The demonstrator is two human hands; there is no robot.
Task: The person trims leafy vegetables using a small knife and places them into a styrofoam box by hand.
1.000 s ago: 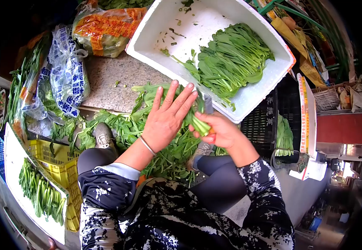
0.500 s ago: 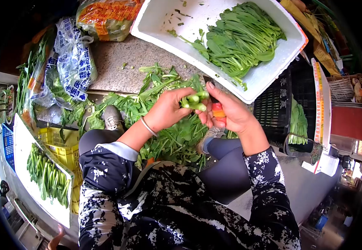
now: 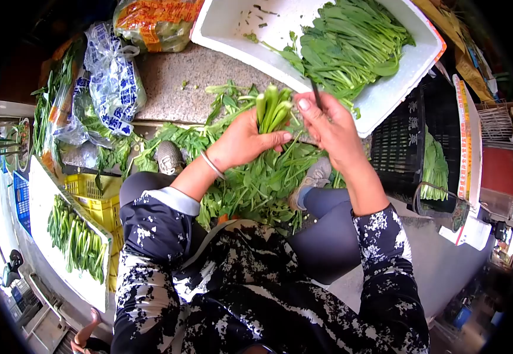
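My left hand (image 3: 242,140), with a bracelet at its wrist, is wrapped round a small bunch of green stems (image 3: 273,108), cut ends pointing up. Close beside it on the right, my right hand (image 3: 331,125) is closed on a knife, whose dark narrow blade (image 3: 316,93) sticks up past the fingers. Beneath both hands, loose leafy greens (image 3: 256,183) cover the ground between my shoes. A white foam box (image 3: 233,48) in front holds a pile of leafy greens (image 3: 351,47).
Plastic bags of vegetables (image 3: 112,82) lie at the upper left. A white foam lid with stems (image 3: 76,242) rests by a yellow crate (image 3: 94,197). At right stands a black crate (image 3: 395,153) with greens. Another person's bare foot (image 3: 93,321) shows lower left.
The bunch passed from my right hand to my left, and its cut ends now tip upward. My right hand turned, so the knife blade points up. The view has shifted slightly.
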